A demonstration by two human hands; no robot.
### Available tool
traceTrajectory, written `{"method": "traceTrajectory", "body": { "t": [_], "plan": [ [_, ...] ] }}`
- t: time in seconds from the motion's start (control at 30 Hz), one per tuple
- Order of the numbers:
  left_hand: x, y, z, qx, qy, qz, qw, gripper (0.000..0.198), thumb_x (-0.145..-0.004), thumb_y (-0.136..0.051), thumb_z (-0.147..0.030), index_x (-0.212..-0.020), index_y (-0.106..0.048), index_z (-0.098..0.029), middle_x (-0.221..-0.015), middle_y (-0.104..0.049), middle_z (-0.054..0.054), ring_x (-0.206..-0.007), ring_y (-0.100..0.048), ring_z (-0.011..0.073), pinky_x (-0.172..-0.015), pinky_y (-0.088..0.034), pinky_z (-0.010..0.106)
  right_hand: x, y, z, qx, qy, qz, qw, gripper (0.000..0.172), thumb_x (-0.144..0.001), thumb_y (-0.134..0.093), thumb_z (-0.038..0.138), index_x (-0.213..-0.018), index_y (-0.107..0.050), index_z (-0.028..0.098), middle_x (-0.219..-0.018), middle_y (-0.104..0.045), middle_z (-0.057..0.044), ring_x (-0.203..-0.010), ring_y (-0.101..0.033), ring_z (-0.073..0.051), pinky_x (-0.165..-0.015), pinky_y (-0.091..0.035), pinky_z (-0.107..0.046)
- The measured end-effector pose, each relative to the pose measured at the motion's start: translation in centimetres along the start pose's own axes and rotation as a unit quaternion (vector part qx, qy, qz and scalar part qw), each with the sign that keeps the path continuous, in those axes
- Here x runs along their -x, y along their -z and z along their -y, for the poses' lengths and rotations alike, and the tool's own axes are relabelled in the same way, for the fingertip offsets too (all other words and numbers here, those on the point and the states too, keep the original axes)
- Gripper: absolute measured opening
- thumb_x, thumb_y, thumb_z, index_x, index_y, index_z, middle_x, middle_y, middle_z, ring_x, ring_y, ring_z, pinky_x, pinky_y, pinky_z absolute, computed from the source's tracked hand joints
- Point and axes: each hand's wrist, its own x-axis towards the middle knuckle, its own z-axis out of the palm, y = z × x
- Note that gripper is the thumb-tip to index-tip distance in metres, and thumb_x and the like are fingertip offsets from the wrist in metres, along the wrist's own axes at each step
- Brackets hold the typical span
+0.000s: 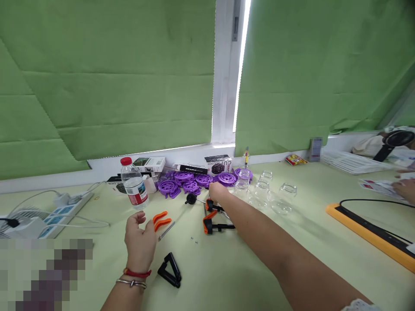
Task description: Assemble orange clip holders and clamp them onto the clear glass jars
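My left hand [139, 236] hovers over the table with its fingers loosely curled, the thumb apart and nothing visible in it. Just right of it lie two orange curved handles [161, 221] and a metal rod [167, 230]. Closer to me is a black V-shaped plastic part [170, 271]. My right hand [218, 191] reaches forward to the near edge of the purple wheel-like plastic pieces [190, 186]; its fingertips are hidden behind the hand. Under that wrist rest black-and-orange clamp-like assemblies [210, 224], with a rod ending in a black knob [191, 198] beside them.
Several clear glass cups [261, 192] stand right of my forearm. At the left are a red-capped water bottle [134, 183] and a power strip [61, 216] with cables. Boxes [218, 164] line the wall. Farther right lie an orange-edged black bar [369, 235] and another person's hand [405, 189].
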Motion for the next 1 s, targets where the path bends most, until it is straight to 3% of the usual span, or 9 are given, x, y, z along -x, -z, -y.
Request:
{"method": "traceTrajectory", "body": {
  "t": [0.17, 0.3, 0.43, 0.53, 0.6, 0.67, 0.77, 0.87, 1.0],
  "plan": [
    [-0.9, 0.1, 1.0, 0.016, 0.012, -0.027, 0.999, 0.032, -0.071, -0.058, -0.031, -0.101, -0.052, -0.022, -0.095, -0.055, 0.004, -0.061, -0.056, 0.0163, -0.066, -0.049, 0.045, 0.2, 0.8, -0.2, 0.015, -0.018, -0.028, 0.999, 0.039, -0.073, -0.063, 0.004, -0.110, -0.055, 0.008, -0.096, -0.063, -0.018, -0.083, -0.066, -0.026, -0.059, -0.047, -0.027],
    [-0.7, 0.4, -0.3, 0.109, 0.012, -0.009, 0.994, 0.029, -0.074, -0.059, -0.035, -0.098, -0.054, -0.022, -0.091, -0.056, 0.003, -0.085, -0.062, 0.0234, -0.080, -0.049, 0.047, 2.4, 2.9, 1.9, 0.023, 0.051, -0.082, 0.995, 0.039, -0.084, -0.047, 0.005, -0.122, -0.044, 0.016, -0.109, -0.057, -0.016, -0.085, -0.064, -0.023, -0.063, -0.046, -0.027],
    [0.1, 1.1, -2.5, 0.272, 0.019, 0.145, 0.951, 0.037, -0.080, -0.055, -0.045, -0.107, -0.054, -0.019, -0.097, -0.060, 0.006, -0.087, -0.062, 0.0202, -0.079, -0.051, 0.040, 6.4, 2.6, 6.5, 0.021, 0.210, -0.091, 0.973, 0.040, -0.086, -0.047, 0.012, -0.123, -0.042, 0.028, -0.113, -0.055, -0.006, -0.081, -0.063, -0.018, -0.062, -0.045, -0.025],
    [0.5, 1.5, -2.9, 0.317, 0.031, 0.287, 0.903, 0.048, -0.081, -0.056, -0.046, -0.119, -0.050, -0.018, -0.091, -0.062, 0.006, -0.073, -0.060, 0.0157, -0.067, -0.051, 0.032, 8.9, 0.9, 9.7, 0.015, 0.352, -0.097, 0.931, 0.036, -0.087, -0.046, 0.016, -0.122, -0.043, 0.022, -0.108, -0.057, -0.008, -0.081, -0.063, -0.019, -0.064, -0.046, -0.027],
    [0.2, 1.5, -2.5, 0.309, 0.027, 0.315, 0.897, 0.045, -0.078, -0.061, -0.044, -0.113, -0.054, -0.016, -0.080, -0.061, 0.003, -0.062, -0.055, 0.0125, -0.060, -0.048, 0.028, 9.6, -0.2, 11.0, -0.025, 0.369, -0.113, 0.922, 0.037, -0.086, -0.050, 0.020, -0.122, -0.043, 0.020, -0.109, -0.057, -0.009, -0.083, -0.062, -0.020, -0.066, -0.047, -0.029],
    [-0.6, 1.5, -1.7, 0.305, 0.033, 0.265, 0.914, 0.040, -0.073, -0.066, -0.042, -0.100, -0.058, -0.014, -0.073, -0.059, 0.000, -0.059, -0.052, 0.0110, -0.058, -0.045, 0.026, 9.6, -0.9, 11.6, -0.073, 0.359, -0.155, 0.917, 0.038, -0.086, -0.051, 0.021, -0.123, -0.043, 0.019, -0.116, -0.055, -0.010, -0.092, -0.060, -0.020, -0.071, -0.047, -0.029],
    [-2.1, 1.7, -0.9, 0.322, 0.076, 0.075, 0.941, 0.033, -0.068, -0.068, -0.038, -0.089, -0.057, -0.015, -0.071, -0.057, -0.001, -0.060, -0.054, 0.0110, -0.056, -0.043, 0.024, 8.8, -1.9, 11.9, -0.114, 0.302, -0.193, 0.927, 0.028, -0.089, -0.047, 0.022, -0.116, -0.051, 0.018, -0.119, -0.053, -0.010, -0.098, -0.058, -0.019, -0.075, -0.046, -0.029],
    [-3.0, 2.0, -0.6, 0.342, 0.127, -0.081, 0.928, 0.025, -0.066, -0.062, -0.032, -0.083, -0.054, -0.017, -0.069, -0.055, -0.003, -0.056, -0.054, 0.0111, -0.050, -0.038, 0.023, 7.7, -3.6, 12.3, -0.102, 0.218, -0.098, 0.966, 0.019, -0.089, -0.050, 0.027, -0.099, -0.062, 0.017, -0.106, -0.059, -0.010, -0.095, -0.059, -0.021, -0.075, -0.045, -0.029],
    [-2.9, 2.1, -0.6, 0.356, 0.138, -0.103, 0.918, 0.025, -0.063, -0.061, -0.029, -0.084, -0.054, -0.017, -0.070, -0.055, -0.003, -0.055, -0.055, 0.0110, -0.050, -0.039, 0.023, 6.6, -5.7, 12.8, -0.094, 0.177, -0.027, 0.979, 0.015, -0.083, -0.058, 0.024, -0.087, -0.069, 0.014, -0.100, -0.063, -0.012, -0.094, -0.060, -0.022, -0.074, -0.044, -0.029]
  ]
}}
